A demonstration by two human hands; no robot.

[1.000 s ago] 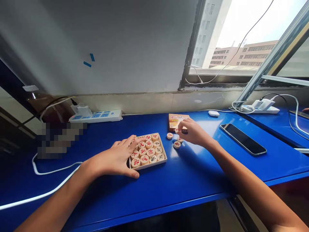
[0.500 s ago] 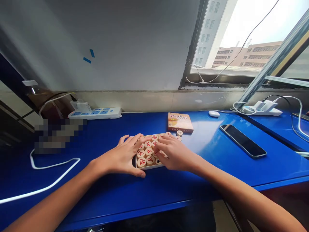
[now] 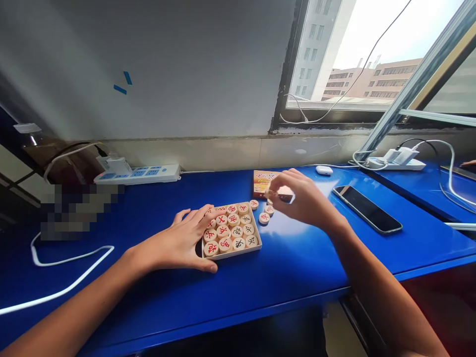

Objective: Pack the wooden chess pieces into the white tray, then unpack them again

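A shallow wooden tray [image 3: 238, 255] filled with several round Chinese chess pieces [image 3: 234, 231], marked in red and black, lies on the blue table [image 3: 282, 267]. My left hand [image 3: 178, 243] lies flat against the tray's left side, fingers spread over the leftmost pieces and thumb along the front edge. My right hand [image 3: 303, 201] hovers just right of the tray with its fingertips pinched on what looks like one wooden piece. Below those fingers, three loose pieces [image 3: 264, 218] sit on the table. An orange box lid [image 3: 260, 179] lies behind them, partly hidden by the hand.
A black phone [image 3: 366, 208] lies to the right, with a white earbud case [image 3: 324, 170] behind it. A white power strip [image 3: 137, 174] sits at the back left and another strip with chargers [image 3: 394, 161] at the back right. A white cable [image 3: 67, 258] loops across the left.
My right hand left the tray, where it was pressing on the pieces, and rose to the right over the loose pieces. My left hand stayed on the tray.
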